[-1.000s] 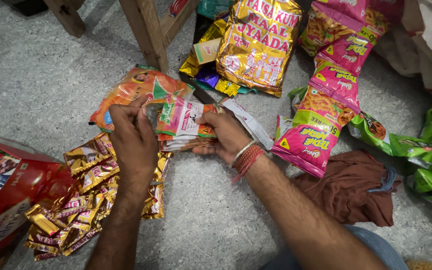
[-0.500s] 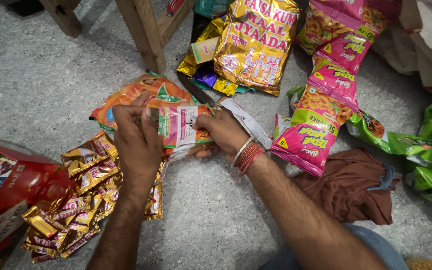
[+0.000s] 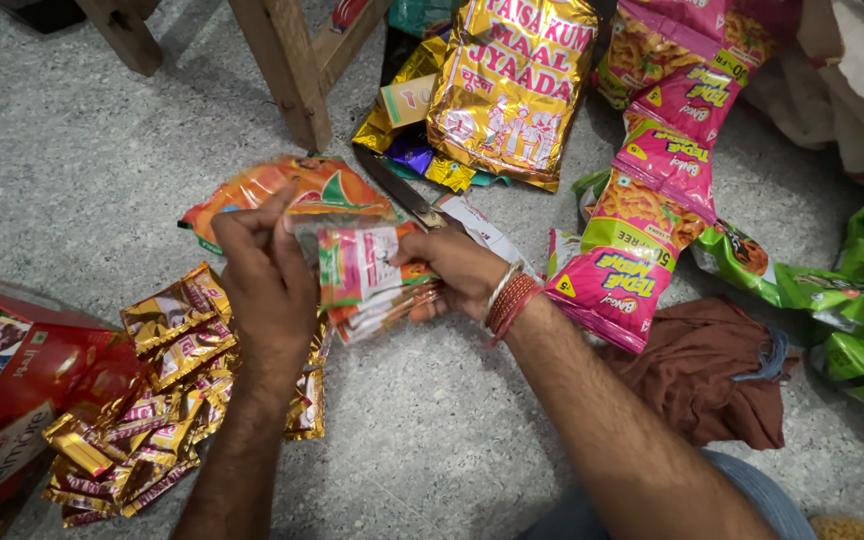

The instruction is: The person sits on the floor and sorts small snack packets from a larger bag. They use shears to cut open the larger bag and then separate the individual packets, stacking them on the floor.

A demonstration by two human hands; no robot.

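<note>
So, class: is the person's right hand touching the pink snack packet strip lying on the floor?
Apart. The head view shows the right hand gripping a bundle of small sachets, with bare grey floor between it and the pink snack packet strip.

Glossy foil sachets (image 3: pixel 167 390) (gold), matt brown cloth (image 3: pixel 707 370), rough speckled floor (image 3: pixel 82 170)

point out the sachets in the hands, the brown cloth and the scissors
sachets (image 3: pixel 367 275): head view, on the front sachet's face
brown cloth (image 3: pixel 707 370): head view, mid fold
scissors (image 3: pixel 402 192): head view, on the dark blade
</note>
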